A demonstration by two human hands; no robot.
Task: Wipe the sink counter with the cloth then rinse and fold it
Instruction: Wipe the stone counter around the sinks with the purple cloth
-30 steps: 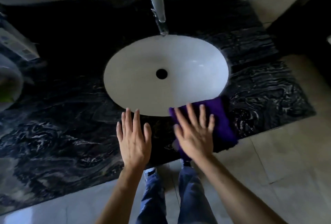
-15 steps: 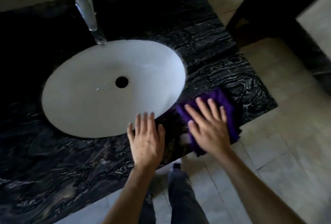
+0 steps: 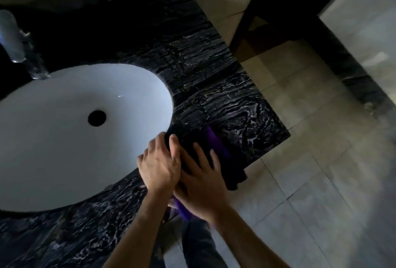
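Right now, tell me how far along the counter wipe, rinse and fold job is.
Nothing looks finished. In hand: both hands are on the purple cloth on the dark counter right of the basin, the right hand flat on it, the left hand at its sink-side edge; wiping or gathering, I cannot tell. Left: rinsing, since no water shows in the basin or at the faucet, then folding.

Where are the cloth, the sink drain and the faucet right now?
cloth (image 3: 216,142), head view: purple strip beyond the fingers.
sink drain (image 3: 97,118), head view: centre of the dark hole.
faucet (image 3: 12,38), head view: blurred spout body.
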